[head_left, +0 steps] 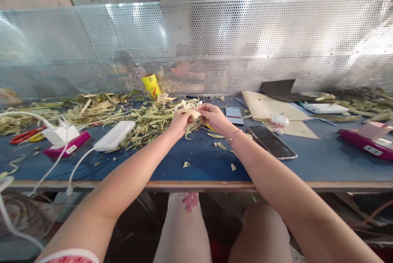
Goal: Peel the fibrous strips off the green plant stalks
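Note:
Both hands meet above the blue table. My left hand (180, 123) is closed on a pale, cream-coloured piece of dried leaf (191, 112), pinched near its lower edge. From the other side, my right hand (216, 119), with a bracelet on the wrist, has its fingertips drawn together at the leaf's right end. The leaf partly hides the fingers, and something small and yellow shows just under the right hand. Behind and left of the hands spreads a heap of shredded, dry greenish plant strips (147, 119). A few loose scraps (220, 145) lie nearer the front edge.
A yellow tube (151, 86) stands behind the heap. At left are a white power bank (114, 136), a purple power strip (66, 148) and red-handled scissors (27, 134). A phone (272, 142) and brown paper (270, 107) lie right. A perforated metal screen (211, 41) closes the back.

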`<state>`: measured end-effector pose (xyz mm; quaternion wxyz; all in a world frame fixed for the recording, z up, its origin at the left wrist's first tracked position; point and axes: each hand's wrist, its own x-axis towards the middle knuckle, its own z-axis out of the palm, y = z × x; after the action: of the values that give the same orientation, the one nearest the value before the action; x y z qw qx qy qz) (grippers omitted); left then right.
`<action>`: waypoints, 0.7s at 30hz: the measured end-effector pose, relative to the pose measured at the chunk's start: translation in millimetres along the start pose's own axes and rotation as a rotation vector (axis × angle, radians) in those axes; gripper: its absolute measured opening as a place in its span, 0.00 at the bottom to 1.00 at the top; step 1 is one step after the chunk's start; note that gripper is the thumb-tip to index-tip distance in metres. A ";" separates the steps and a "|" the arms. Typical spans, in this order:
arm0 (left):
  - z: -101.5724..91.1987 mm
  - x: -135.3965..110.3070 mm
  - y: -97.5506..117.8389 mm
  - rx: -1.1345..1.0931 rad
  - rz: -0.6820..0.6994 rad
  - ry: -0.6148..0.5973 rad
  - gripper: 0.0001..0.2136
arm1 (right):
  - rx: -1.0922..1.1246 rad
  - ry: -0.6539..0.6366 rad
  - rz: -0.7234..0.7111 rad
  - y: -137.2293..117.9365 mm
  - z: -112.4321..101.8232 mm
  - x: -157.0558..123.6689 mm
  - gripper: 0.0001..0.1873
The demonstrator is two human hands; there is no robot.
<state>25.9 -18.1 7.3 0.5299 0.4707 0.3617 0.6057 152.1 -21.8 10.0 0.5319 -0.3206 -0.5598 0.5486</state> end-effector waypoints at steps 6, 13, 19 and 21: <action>-0.7 0.7 -1.7 -0.027 -0.029 -0.046 0.07 | -0.072 0.026 -0.029 1.8 -0.1 1.9 0.19; 0.3 -0.5 -4.4 0.030 -0.058 -0.093 0.08 | -0.072 0.044 -0.038 3.3 -1.4 3.6 0.15; 0.3 -1.1 -6.2 0.022 -0.091 -0.128 0.06 | -0.063 0.027 -0.029 2.3 -1.5 2.7 0.16; 0.5 -1.2 -6.1 0.026 -0.110 -0.127 0.05 | -0.075 0.056 -0.035 3.4 -2.5 3.7 0.16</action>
<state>28.1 -18.2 1.5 0.5782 0.4944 0.3604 0.5397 152.9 -17.0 7.2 0.5444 -0.3455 -0.5706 0.5086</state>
